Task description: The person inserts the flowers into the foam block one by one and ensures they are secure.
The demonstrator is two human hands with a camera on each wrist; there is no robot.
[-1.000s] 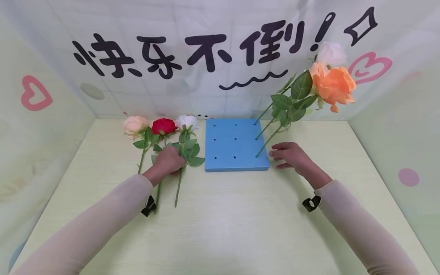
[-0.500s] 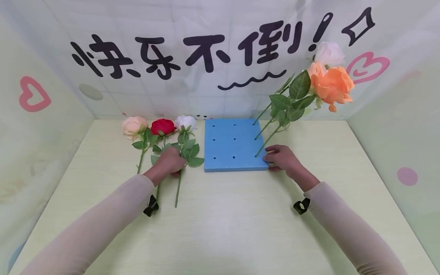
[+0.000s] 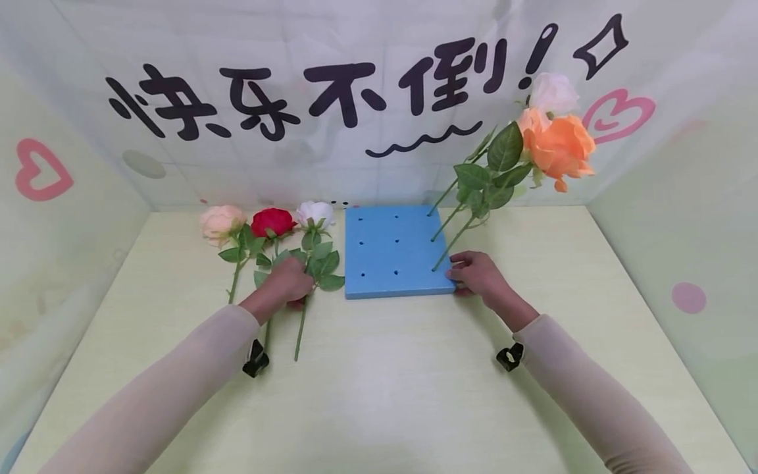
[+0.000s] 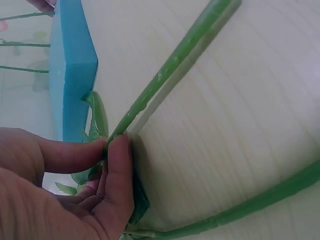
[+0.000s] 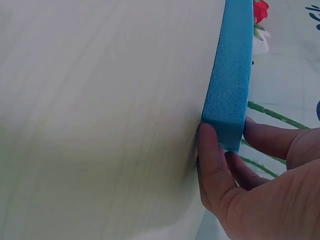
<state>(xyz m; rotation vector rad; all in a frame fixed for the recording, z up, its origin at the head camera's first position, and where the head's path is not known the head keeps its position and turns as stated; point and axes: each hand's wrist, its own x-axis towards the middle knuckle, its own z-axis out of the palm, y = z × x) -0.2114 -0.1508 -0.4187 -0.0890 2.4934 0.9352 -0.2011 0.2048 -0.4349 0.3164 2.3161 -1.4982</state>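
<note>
My left hand (image 3: 287, 282) pinches the green stem (image 4: 160, 80) of a white rose (image 3: 316, 214) between thumb and index finger. This rose lies on the table, left of a blue foam board (image 3: 379, 257) with rows of small holes. At the board's near right corner, my right hand (image 3: 476, 273) holds the edge. In the right wrist view, the thumb is on the top face and the fingers (image 5: 209, 145) are against the side. Beside the white rose lie a red rose (image 3: 272, 222), its stem partly hidden by my left hand, and a peach rose (image 3: 222, 222).
Along the board's right side, several stems stand in holes and lean right, among them an orange rose (image 3: 559, 145) and a pale pink rose (image 3: 553, 92). A printed white backdrop (image 3: 331, 164) rises behind the wooden table (image 3: 379, 395).
My right hand has moved left onto the board's corner and now holds it. The left hand keeps its place at the white rose's stem. The head view has shifted slightly.
</note>
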